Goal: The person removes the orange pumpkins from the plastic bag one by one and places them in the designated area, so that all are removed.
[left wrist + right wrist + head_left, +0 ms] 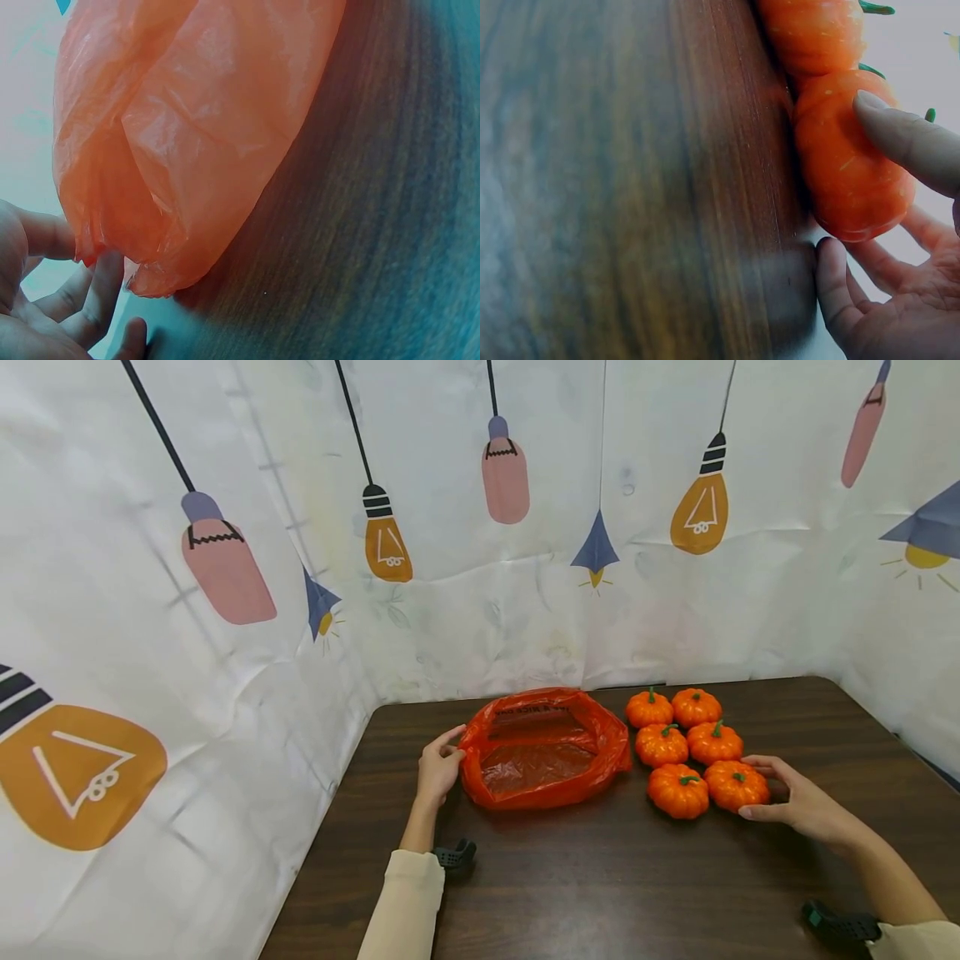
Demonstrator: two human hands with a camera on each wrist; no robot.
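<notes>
A thin red plastic bag (551, 793) stands on the table with its mouth spread wide and facing up. At its left side my left hand (438, 768) pinches the rim; the left wrist view shows the bag's edge (97, 240) gathered between thumb and fingers. Several small orange pumpkins with green stems sit in a cluster right of the bag. My right hand (802, 802) grips the front right pumpkin (737, 785), thumb on its near side and fingers round the far side. In the right wrist view, the thumb lies across this pumpkin (847, 165).
The dark wood table (592, 885) ends at a white curtain (465, 635) printed with lamps at the back and left. Touching the gripped pumpkin's left side is another pumpkin (678, 793), with the other pumpkins in rows behind.
</notes>
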